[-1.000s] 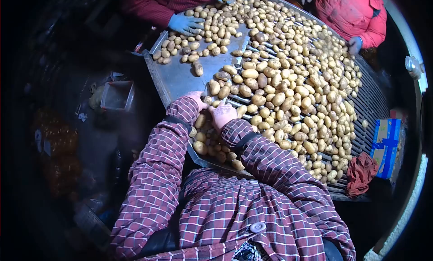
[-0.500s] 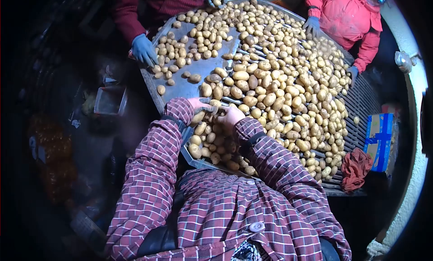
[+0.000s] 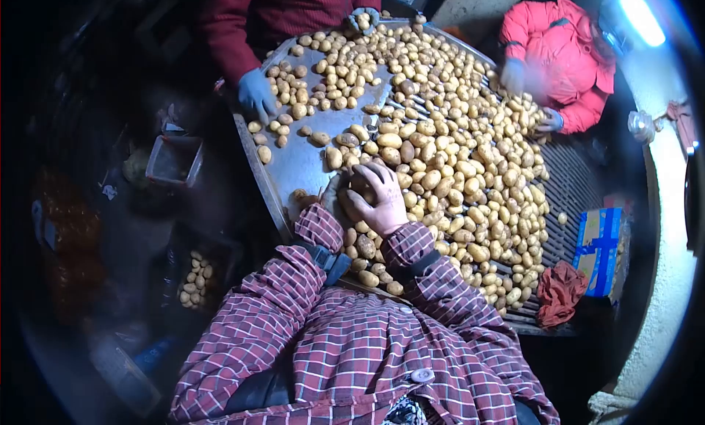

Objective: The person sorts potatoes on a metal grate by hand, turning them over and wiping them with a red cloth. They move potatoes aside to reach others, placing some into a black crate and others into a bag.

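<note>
Many potatoes (image 3: pixel 440 197) cover the sloping metal sorting table in front of me. My right hand (image 3: pixel 383 202) curls over a brownish potato (image 3: pixel 360 183) near the table's left front part. Close against it is my left hand (image 3: pixel 335 196), dark and shaded, its fingers mostly hidden. A brown potato (image 3: pixel 306 200) lies beside my left wrist. More potatoes (image 3: pixel 365 246) rest below my hands, in front of my body.
Two co-workers stand across the table, one in a dark red sleeve (image 3: pixel 228 36), one in a pink jacket (image 3: pixel 562 51). A taped blue box (image 3: pixel 598 252) and red cloth (image 3: pixel 562 293) are at right. Left below are a white-rimmed container (image 3: pixel 175 161) and a crate of potatoes (image 3: pixel 194 282).
My left hand has turned and dropped lower, and my right hand has turned so its back shows on top. The view has shifted; the pink-jacketed co-worker's hands have moved over the potatoes.
</note>
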A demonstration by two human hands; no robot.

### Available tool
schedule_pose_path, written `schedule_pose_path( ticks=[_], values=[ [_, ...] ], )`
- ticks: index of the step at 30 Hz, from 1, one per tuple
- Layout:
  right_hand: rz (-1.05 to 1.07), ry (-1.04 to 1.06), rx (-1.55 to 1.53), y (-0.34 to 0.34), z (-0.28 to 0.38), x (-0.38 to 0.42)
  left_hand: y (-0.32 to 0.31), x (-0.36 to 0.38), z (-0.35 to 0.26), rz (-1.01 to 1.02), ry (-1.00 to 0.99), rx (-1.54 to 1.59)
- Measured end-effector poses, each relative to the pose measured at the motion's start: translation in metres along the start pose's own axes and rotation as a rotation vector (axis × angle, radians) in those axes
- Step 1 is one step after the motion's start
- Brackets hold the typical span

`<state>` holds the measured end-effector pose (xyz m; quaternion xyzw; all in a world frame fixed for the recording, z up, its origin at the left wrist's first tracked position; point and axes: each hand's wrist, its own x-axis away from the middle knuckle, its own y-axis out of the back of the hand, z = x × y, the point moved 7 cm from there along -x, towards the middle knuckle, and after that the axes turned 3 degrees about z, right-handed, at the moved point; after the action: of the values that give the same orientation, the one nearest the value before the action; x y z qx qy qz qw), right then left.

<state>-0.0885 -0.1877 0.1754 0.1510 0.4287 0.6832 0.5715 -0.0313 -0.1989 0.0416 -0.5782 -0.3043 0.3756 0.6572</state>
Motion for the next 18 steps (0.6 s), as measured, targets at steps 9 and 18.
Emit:
schedule_pose_path(
  ticks=[9,18],
  values=[
    [0.374,0.131,0.137,-0.053,0.063,-0.040,-0.001,0.054,-0.063,-0.223,-0.284,-0.158],
    [0.382,0.417,-0.092,-0.076,0.175,-0.127,-0.069,0.171,-0.347,-0.196,-0.955,-0.078]
  ],
)
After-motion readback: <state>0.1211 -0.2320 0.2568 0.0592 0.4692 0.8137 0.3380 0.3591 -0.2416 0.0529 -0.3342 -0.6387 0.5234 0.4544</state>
